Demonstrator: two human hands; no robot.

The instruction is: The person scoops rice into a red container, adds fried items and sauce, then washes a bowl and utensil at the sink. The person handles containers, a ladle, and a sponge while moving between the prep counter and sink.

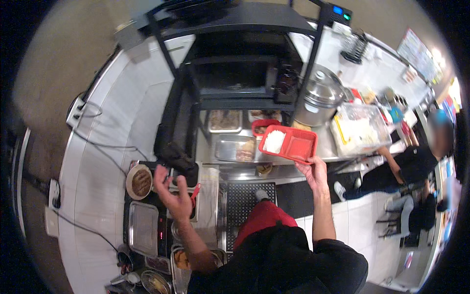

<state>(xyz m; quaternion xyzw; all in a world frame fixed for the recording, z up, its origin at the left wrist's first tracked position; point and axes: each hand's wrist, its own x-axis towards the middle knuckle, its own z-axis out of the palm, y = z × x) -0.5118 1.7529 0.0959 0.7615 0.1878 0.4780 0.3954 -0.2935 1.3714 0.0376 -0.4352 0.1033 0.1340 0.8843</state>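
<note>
My right hand (314, 172) grips the near right edge of a red divided food tray (300, 147), held up in front of the steel counter. White rice (274, 141) lies in the tray's left compartment; the larger right one shows its bare red bottom. On the left, my left hand (175, 195) is raised with its fingers spread and nothing in them. Beneath and beside it are a red-handled utensil (195, 192) and a round bowl of brown food (141, 182). Behind the held tray, partly covered by it, sits another red container (259, 128).
Metal pans of food, one (225, 148) among them, line the counter below a black shelf rack (245, 24). A large steel pot (320, 95) and a clear plastic bin (360, 130) stand to the right. Another person (401, 164) works at the far right. Cables run along the left.
</note>
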